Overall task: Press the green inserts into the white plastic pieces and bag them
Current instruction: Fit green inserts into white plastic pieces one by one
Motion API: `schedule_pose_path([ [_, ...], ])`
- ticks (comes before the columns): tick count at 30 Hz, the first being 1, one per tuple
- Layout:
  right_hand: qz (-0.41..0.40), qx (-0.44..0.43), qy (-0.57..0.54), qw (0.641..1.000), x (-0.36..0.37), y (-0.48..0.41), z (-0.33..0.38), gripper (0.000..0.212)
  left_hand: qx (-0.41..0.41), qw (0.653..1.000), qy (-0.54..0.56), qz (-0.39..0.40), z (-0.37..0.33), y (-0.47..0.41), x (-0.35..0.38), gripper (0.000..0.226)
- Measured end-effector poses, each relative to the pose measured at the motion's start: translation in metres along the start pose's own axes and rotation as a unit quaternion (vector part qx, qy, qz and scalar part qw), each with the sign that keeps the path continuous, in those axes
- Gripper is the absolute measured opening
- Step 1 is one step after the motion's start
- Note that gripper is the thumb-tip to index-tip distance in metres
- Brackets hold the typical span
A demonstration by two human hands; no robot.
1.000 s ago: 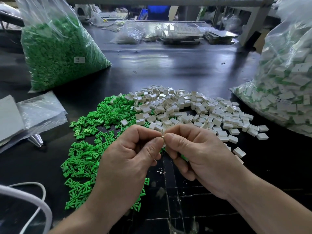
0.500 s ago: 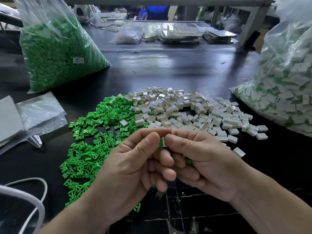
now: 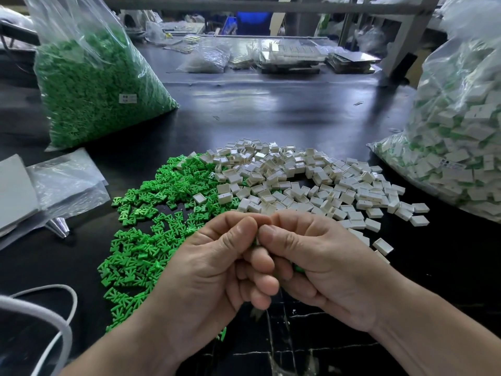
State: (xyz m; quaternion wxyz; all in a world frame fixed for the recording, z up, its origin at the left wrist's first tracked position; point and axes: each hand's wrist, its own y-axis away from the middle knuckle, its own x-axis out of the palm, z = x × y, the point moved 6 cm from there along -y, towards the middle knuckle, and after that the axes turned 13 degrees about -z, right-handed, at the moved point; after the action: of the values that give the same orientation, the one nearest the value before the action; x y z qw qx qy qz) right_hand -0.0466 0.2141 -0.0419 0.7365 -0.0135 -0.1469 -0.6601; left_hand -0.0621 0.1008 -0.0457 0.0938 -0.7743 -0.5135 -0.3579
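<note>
My left hand (image 3: 214, 270) and my right hand (image 3: 322, 264) meet over the table's front middle, thumbs and forefingers pinched together on a small piece (image 3: 255, 241) that shows only a sliver of green and white. More green (image 3: 298, 268) peeks out from under my right hand's curled fingers. A heap of loose green inserts (image 3: 151, 221) lies to the left. Beside it on the right spreads a heap of white plastic pieces (image 3: 306, 185).
A large clear bag of green inserts (image 3: 92, 88) stands at the back left. A bag of assembled white-and-green pieces (image 3: 461, 137) fills the right edge. Flat empty bags (image 3: 62, 183) lie at left, a white cable (image 3: 59, 316) at lower left.
Both hands have drawn closer together and a little toward me. My left fingers have curled in under my right thumb while the pinch on the small piece stays.
</note>
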Motion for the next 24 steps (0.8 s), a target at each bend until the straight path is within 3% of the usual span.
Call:
schedule_pose_path([
  [5, -0.023, -0.014, -0.010, 1.000, 0.0012, 0.0003, -0.0014, 0.037, 0.029, 0.999, 0.007, 0.014, 0.0009, -0.0027, 0.0044, 0.021],
  [12, 0.006, 0.023, -0.074, 0.997, 0.0021, -0.0009, -0.0037, 0.044, 0.026, 0.998, 0.017, 0.060, 0.0007, -0.0013, 0.0056, 0.024],
  [16, -0.002, 0.008, -0.066, 0.998, 0.0050, 0.0010, -0.0018, 0.022, 0.041, 0.998, 0.009, 0.040, 0.0000, -0.0021, 0.0046, 0.025],
  [24, -0.018, 0.014, -0.065, 0.998, 0.0084, 0.0029, -0.0021, 0.022, 0.049, 0.998, 0.020, 0.029, -0.0015, 0.0005, 0.0045, 0.021],
])
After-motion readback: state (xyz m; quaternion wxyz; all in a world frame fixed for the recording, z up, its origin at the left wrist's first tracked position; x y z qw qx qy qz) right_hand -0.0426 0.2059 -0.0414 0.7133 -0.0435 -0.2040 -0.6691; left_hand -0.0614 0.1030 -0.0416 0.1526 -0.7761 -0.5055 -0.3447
